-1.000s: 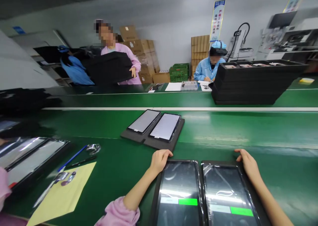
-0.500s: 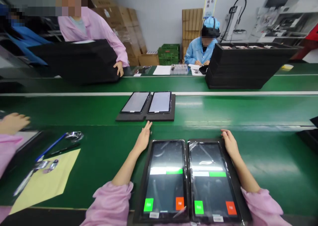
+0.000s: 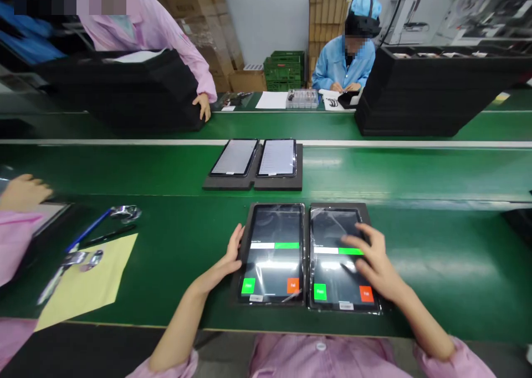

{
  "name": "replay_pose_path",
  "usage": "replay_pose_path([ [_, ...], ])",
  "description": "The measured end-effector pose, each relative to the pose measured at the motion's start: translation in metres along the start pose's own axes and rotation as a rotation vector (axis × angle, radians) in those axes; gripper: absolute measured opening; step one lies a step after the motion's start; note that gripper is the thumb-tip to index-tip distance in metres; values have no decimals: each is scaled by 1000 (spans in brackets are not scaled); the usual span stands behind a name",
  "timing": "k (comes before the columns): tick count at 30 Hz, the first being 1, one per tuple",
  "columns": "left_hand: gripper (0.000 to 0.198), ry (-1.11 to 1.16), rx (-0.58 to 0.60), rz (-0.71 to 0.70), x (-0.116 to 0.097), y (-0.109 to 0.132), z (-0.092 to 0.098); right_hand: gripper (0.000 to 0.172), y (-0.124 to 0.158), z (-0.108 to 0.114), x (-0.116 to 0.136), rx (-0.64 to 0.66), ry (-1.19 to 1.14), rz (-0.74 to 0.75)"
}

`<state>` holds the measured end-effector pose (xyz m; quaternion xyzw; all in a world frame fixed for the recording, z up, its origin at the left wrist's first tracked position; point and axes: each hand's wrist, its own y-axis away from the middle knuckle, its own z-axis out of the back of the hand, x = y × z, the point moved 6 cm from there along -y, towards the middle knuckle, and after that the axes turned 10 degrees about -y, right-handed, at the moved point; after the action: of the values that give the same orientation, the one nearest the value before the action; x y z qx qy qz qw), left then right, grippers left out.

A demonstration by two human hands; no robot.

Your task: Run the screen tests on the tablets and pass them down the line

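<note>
Your left hand (image 3: 230,255) rests against the lower left edge of the left tablet (image 3: 272,223), its fingers (image 3: 238,235) lying along the black frame. Your right hand (image 3: 371,261) spreads over the right part of the right tablet (image 3: 336,223), and you can't tell whether its fingertips (image 3: 349,240) touch the film-wrapped screen. Your hands are apart, one at each tablet, open and clamped on nothing. The tablets lie just beside each other on the green bench (image 3: 440,267), directly in front of you, each showing a green bar with a green button and an orange button below. Beyond them, a black foam tray (image 3: 233,183) holds two more tablets (image 3: 276,158). To your left lie a yellow sheet (image 3: 89,284) and a blue pen (image 3: 89,229), near a co-worker's hand (image 3: 25,192)
</note>
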<state>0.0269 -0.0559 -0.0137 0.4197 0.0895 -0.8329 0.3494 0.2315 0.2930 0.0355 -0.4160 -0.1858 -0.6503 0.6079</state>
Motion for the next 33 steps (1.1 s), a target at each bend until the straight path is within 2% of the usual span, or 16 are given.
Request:
replay_pose_path([
  [1,100,-22,59,-27,-1,5,2,56,9,-9,20,122,37,77],
  [3,106,-146,94,-37,-1,21,3,49,30,-27,49,288,110,181],
  [6,110,-303,111,-18,-2,35,1,48,44,-41,62,372,146,263],
  [8,105,-317,130,-26,-9,32,4,48,33,-32,47,292,101,239],
  [9,101,-320,119,-30,-16,25,7,49,22,-21,32,191,65,179],
  [12,79,-434,18,-53,-47,-14,18,51,-14,21,-31,-257,-81,-149],
  [13,72,-508,-9,-81,-62,-31,17,52,-21,30,-51,-373,-138,-248],
  [14,64,-588,-19,-126,-77,-48,14,52,-28,34,-66,-431,-193,-317],
  [17,51,-766,15,-283,-119,-94,-8,49,-38,34,-88,-467,-268,-368],
  [20,48,-842,91,-350,-141,-121,-27,44,-31,30,-89,-475,-292,-368],
  [26,46,-832,95,-372,-154,-127,-31,39,-19,25,-96,-500,-287,-370],
  [33,50,-793,117,-361,-156,-129,-25,47,-21,16,-126,-509,-311,-400],
])
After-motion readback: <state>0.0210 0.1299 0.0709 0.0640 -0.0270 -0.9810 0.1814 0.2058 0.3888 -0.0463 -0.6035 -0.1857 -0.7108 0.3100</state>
